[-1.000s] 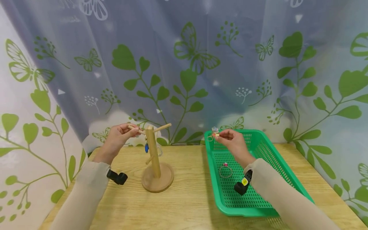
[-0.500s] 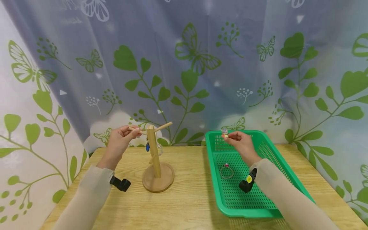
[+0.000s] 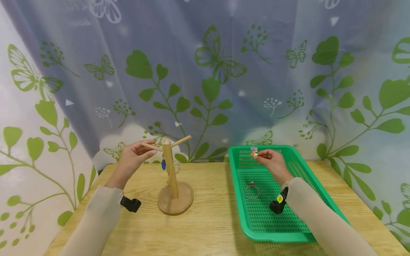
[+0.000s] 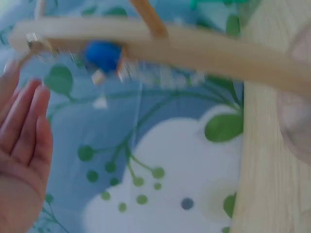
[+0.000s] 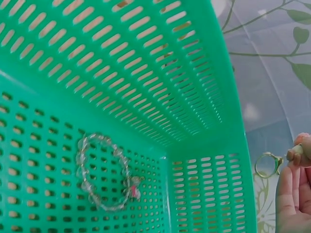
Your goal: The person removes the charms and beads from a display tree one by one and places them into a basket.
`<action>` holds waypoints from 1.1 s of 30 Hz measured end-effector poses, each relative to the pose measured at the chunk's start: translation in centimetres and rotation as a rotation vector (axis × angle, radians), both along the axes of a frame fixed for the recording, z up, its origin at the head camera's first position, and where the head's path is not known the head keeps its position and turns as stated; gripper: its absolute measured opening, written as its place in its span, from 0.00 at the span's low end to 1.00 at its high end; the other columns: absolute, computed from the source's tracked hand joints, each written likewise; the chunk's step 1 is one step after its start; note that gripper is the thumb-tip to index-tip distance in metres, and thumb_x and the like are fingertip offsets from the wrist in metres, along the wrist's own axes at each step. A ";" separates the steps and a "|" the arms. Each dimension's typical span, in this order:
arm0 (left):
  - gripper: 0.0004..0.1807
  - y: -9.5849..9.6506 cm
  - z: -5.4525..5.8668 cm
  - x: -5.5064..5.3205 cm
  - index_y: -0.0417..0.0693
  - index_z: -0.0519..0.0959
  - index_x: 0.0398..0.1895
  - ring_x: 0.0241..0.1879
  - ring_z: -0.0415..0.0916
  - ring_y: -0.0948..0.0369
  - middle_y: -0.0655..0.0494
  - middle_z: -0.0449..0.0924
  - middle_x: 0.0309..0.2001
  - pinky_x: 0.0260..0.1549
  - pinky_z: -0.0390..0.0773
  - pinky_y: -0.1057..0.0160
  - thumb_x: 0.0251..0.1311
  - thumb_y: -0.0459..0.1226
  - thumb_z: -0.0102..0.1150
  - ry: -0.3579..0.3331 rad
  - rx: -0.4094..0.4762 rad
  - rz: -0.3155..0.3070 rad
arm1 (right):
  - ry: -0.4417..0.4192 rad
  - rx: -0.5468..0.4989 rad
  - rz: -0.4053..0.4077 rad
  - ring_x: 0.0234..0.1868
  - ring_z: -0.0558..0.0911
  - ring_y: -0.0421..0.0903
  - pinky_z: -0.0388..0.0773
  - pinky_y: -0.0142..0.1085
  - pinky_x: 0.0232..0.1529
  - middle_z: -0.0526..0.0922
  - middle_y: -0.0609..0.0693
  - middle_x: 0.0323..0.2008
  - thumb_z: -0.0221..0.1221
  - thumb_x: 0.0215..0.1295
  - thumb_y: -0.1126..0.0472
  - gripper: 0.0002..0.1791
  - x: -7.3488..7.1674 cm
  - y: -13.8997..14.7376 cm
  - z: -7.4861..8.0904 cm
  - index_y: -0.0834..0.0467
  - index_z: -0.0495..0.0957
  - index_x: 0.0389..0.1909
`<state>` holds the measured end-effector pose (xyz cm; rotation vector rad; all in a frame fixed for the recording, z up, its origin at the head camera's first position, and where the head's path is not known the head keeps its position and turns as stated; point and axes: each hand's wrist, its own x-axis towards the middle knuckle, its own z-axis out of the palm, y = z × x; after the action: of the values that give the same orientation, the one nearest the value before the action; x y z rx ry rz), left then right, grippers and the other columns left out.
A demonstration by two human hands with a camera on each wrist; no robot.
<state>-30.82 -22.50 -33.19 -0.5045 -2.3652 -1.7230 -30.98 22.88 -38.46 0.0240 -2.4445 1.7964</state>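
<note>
In the head view my left hand is beside a peg at the top of a wooden stand, its thumb and fingers parted around it. The left wrist view, blurred, has those fingers straight. From the stand hang a blue charm and a clear beaded bracelet. Over the basket's far left part, my right hand pinches a small figurine charm between thumb and fingertips. A gold-coloured ring sticks out from the charm in the right wrist view.
A green perforated basket stands on the wooden table, right of the stand. Inside it lies a clear beaded bracelet with a pink charm. Another peg points up and right from the stand. A patterned curtain hangs behind.
My right hand has moved right with the figurine charm, from the basket's left rim to over its inside. The left thumb and fingers, pinching the peg before, have loosened from it.
</note>
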 end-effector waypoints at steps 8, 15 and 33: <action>0.26 0.1 -1.3 -2.3 0.42 0.75 0.58 0.57 0.72 0.56 0.44 0.73 0.59 0.57 0.71 0.54 0.61 0.46 0.60 -0.035 -0.138 -0.006 | -0.002 -0.005 0.021 0.40 0.78 0.40 0.76 0.40 0.48 0.78 0.55 0.43 0.61 0.64 0.58 0.17 -0.1 0.5 -0.7 0.65 0.73 0.47; 0.22 1.9 -1.6 -3.8 0.33 0.67 0.63 0.63 0.63 0.42 0.34 0.65 0.62 0.60 0.65 0.45 0.68 0.32 0.49 -0.089 -0.125 -0.050 | 0.002 0.020 0.023 0.40 0.79 0.41 0.76 0.39 0.46 0.79 0.54 0.42 0.61 0.64 0.58 0.17 -0.2 0.6 -1.3 0.66 0.73 0.47; 0.29 3.5 -2.4 -4.8 0.34 0.77 0.53 0.59 0.64 0.49 0.40 0.72 0.58 0.52 0.63 0.55 0.66 0.52 0.50 -0.148 -0.077 -0.154 | -0.081 0.064 0.036 0.49 0.77 0.59 0.75 0.50 0.51 0.81 0.59 0.44 0.57 0.66 0.63 0.13 -0.4 0.3 -3.2 0.68 0.75 0.47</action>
<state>-35.61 -19.05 -35.57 -0.6053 -2.5648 -1.7965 -31.39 23.20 -41.64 0.0005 -2.5733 1.7668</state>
